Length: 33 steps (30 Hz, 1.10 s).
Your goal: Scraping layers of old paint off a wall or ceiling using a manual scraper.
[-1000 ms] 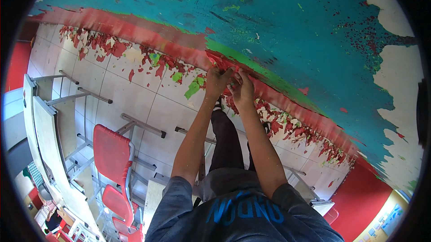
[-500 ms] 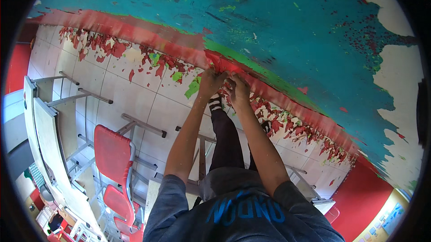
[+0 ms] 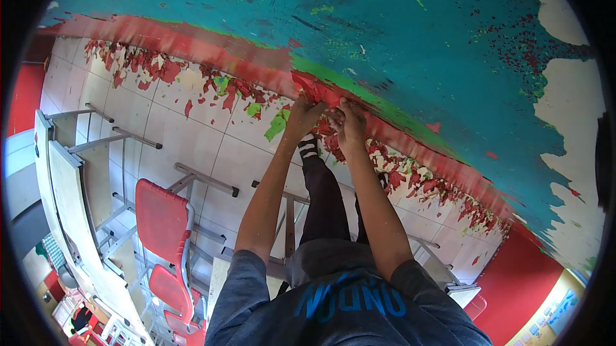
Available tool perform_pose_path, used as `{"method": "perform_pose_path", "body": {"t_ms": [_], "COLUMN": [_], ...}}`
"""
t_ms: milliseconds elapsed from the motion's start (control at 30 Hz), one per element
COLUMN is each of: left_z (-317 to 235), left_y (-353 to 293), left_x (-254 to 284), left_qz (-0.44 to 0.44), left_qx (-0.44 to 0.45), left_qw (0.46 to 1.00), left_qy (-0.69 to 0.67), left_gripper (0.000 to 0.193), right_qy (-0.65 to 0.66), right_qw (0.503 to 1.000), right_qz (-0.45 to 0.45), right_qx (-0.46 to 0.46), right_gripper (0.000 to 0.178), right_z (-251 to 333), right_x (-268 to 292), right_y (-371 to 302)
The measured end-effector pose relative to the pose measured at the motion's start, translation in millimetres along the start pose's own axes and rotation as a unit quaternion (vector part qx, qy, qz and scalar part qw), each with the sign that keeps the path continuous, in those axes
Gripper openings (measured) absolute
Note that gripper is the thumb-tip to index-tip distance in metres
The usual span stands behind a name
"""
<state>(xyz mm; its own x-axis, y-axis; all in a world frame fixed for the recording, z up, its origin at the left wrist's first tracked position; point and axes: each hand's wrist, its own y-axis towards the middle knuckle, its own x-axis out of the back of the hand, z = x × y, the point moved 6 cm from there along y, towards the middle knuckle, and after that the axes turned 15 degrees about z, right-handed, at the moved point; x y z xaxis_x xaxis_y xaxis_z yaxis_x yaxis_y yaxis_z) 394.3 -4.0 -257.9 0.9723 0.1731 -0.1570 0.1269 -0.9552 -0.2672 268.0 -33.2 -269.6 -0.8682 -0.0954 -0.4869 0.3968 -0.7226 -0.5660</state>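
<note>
In front of me is a wall painted teal (image 3: 410,44), with a red band (image 3: 250,67) of paint along its foot. A bright red flap of peeling paint (image 3: 317,89) stands loose from it, below a green strip. My left hand (image 3: 304,118) is closed with its fingertips at the flap's left lower part. Just right of it, my right hand (image 3: 351,128) is bent with fingers curled and pinched against the red paint's edge. What lies between the right fingertips is mostly hidden. The two hands are close together but apart.
Red, green and cream paint flakes (image 3: 423,182) litter the white tiled floor (image 3: 183,128) along the wall's foot. Red chairs (image 3: 162,218) and pale tables (image 3: 90,218) with metal legs stand at left. Bare off-white patches (image 3: 571,109) show on the wall at right.
My right hand has shifted a little to the right and up along the wall, away from my left hand. The left hand has barely moved.
</note>
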Motion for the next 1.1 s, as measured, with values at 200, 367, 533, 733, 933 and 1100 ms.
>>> {"method": "perform_pose_path", "body": {"t_ms": [200,367,533,733,933,1100], "left_z": [6,4,6,-11,11,11], "left_y": [14,11,1,2,0,-6], "left_x": [-10,-14,-6,-3,-6,0], "left_qz": [-0.002,-0.077,-0.091,-0.006,-0.085,-0.139], "left_qx": [0.117,-0.047,0.019,0.035,0.086,0.054], "left_qw": [0.951,0.994,0.988,0.991,0.938,0.962], "left_qy": [0.287,0.063,0.122,0.133,-0.324,-0.230], "left_gripper": [0.027,0.029,0.028,0.031,0.018,0.009], "right_qy": [0.020,0.010,-0.004,-0.071,-0.022,0.136], "right_qw": [0.999,1.000,1.000,0.996,0.999,0.988], "right_qz": [-0.025,0.008,0.008,0.032,0.043,0.063], "right_qx": [0.008,0.015,-0.002,-0.034,-0.023,-0.041], "right_gripper": [0.010,0.021,0.027,0.027,0.021,0.038], "right_z": [-5,-7,-15,-16,-17,-23], "right_x": [7,5,7,13,11,-12], "right_y": [2,-1,-2,2,0,6]}}
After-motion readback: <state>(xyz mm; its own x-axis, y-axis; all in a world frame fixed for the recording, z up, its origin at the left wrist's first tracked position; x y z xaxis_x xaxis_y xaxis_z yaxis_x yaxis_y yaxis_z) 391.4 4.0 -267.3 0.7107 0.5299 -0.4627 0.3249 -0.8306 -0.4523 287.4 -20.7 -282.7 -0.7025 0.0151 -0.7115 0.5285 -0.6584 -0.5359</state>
